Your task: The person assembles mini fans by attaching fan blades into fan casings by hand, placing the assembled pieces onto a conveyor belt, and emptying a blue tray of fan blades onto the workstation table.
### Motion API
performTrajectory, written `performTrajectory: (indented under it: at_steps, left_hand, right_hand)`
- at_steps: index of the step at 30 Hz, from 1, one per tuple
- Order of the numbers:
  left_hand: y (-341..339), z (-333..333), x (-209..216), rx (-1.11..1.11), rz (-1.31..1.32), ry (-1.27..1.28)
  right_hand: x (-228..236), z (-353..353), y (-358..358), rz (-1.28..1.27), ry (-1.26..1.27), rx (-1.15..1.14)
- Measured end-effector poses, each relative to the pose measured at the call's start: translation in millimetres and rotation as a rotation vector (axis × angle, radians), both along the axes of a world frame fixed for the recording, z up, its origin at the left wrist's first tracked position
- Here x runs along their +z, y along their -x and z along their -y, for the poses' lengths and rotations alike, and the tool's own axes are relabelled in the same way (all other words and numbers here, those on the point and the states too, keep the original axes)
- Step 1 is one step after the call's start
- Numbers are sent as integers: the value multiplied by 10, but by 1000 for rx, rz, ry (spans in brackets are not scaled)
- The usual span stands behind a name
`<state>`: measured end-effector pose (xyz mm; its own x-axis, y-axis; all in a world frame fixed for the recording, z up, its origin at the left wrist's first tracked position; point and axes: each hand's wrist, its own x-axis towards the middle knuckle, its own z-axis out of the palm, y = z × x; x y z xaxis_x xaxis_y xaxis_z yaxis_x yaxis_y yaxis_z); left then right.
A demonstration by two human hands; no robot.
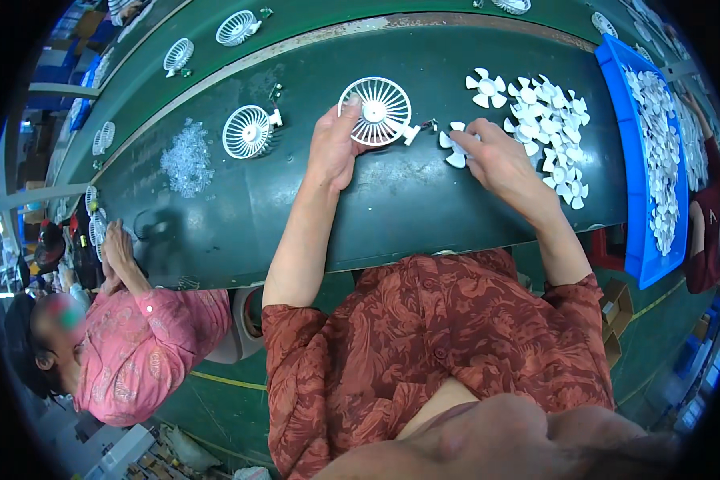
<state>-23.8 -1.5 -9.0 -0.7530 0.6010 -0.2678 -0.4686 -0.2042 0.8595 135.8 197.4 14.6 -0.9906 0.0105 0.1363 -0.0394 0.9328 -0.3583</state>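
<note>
My left hand (333,148) grips a round white fan housing (388,100) by its left rim, thumb on the slatted face. A short stem with a small wired part juts from the housing's lower right. To the right, my right hand (502,166) has its fingers closed on a white fan blade (454,158) low over the table; its fingertips cover part of the blade. Beyond that hand lies a pile of similar white fan blades (564,148), with a single blade (486,88) lying apart at the pile's upper left.
Another fan housing (248,132) and a heap of small clear pieces (187,160) lie on the green table (288,216) to the left. A blue tray (636,200) full of blades stands at the right. Farther back, a green belt (312,20) carries housings. A person in pink (156,336) works at left.
</note>
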Motion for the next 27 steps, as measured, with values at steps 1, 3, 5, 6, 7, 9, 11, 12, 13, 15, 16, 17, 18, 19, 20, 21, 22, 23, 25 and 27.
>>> performTrajectory:
  at_steps: [1, 3, 5, 6, 7, 9, 11, 12, 13, 15, 16, 17, 18, 19, 20, 21, 22, 23, 25, 27]
  left_hand:
    - [-3, 0, 12, -4, 4, -8]
    - [-16, 0, -13, -6, 5, -10]
    - [-42, -21, 1, -4, 12, -13]
    - [-45, -25, -12, -7, 18, -9]
    - [-44, -26, -32, -12, 24, -5]
    - [-53, -37, -33, -19, 25, -2]
    - [-80, -40, -44, -29, 19, 6]
    - [-91, -37, -45, -28, 19, 9]
    - [-116, -45, -33, -57, 18, -19]
    - [-162, -54, 10, -111, 5, -44]
    - [-176, -51, 13, -123, 6, -54]
    - [-182, -64, 14, -134, 5, -65]
    - [-217, -76, 39, -124, 19, -70]
    - [-221, -89, -2, -112, -33, -28]
    - [-232, -110, -31, -100, -85, 14]
    - [-261, -140, -54, -55, -152, -13]
    - [-253, -132, -72, -57, -155, -14]
    - [-242, -120, -110, -34, -202, 40]
    - [-264, -144, -63, 31, -266, 114]
    - [-247, -122, -48, 48, -301, 142]
  right_hand:
    - [31, 8, 10, 48, -54, 11]
    - [42, 15, 8, 92, -57, 9]
    - [47, 15, -13, 112, -45, 8]
    - [46, 18, -32, 106, -44, 12]
    - [36, 25, -53, 118, -14, -11]
    - [-3, -1, -90, 136, 36, 23]
    - [190, 63, -85, 203, 301, 149]
    - [272, 146, -70, 147, 383, 109]
    - [323, 212, -28, -4, 361, 98]
    - [341, 297, 122, -242, 263, 67]
    - [316, 325, 222, -276, 180, 60]
    - [275, 346, 322, -310, 97, 53]
    - [259, 377, 388, -274, 84, 60]
    - [217, 413, 446, -280, 85, 59]
    - [159, 446, 501, -287, 63, 53]
    - [123, 470, 539, -294, 41, 46]
    - [110, 482, 550, -300, 35, 49]
    - [94, 510, 557, -303, 32, 45]
    - [62, 555, 569, -330, 15, 30]
    - [80, 526, 573, -476, 40, 42]
